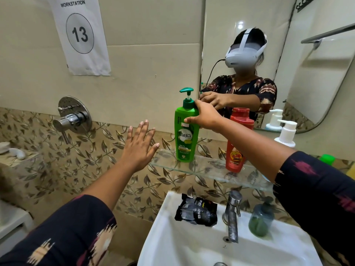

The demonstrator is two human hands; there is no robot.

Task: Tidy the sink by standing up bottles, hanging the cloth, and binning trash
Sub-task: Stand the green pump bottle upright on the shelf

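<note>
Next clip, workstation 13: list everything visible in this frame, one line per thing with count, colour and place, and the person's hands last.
shampoo bottle: 1, green, upright at left end of glass shelf
red bottle: 1, red, upright on shelf, right of the green one
white pump bottle: 1, white, on shelf by the mirror
glass shelf: 1, clear, above sink
black packet: 1, black, on sink rim behind basin
tap: 1, metal, on sink
soap dispenser: 1, dark green, on sink right of tap
sink: 1, white, bottom centre
sign: 1, white, on wall
left hand: open, in the air left of shelf
right hand: gripping the shampoo bottle's shoulder
</note>
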